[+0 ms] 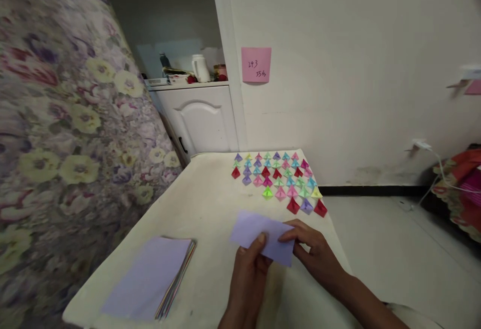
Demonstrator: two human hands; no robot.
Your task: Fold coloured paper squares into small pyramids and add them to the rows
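A light purple sheet of paper (248, 226), longer than it is wide, is held up over the near part of the table. My left hand (250, 264) grips its lower edge, thumb on top and fingers underneath. At the paper's right end, my right hand (310, 249) pinches it between thumb and fingers. Whether the sheet is folded or a single layer, I cannot tell. To the left lies a stack of coloured paper (150, 274) with a light purple sheet on top. Rows of small folded paper pieces (280, 174) in many colours cover the table's far right part.
The cream-covered table (203, 198) stands against the wall. A floral curtain (75, 133) hangs at the left. Behind are a white cabinet (203, 123) and a shelf with a white jug (201, 68). A pink note (256, 64) is stuck on the wall.
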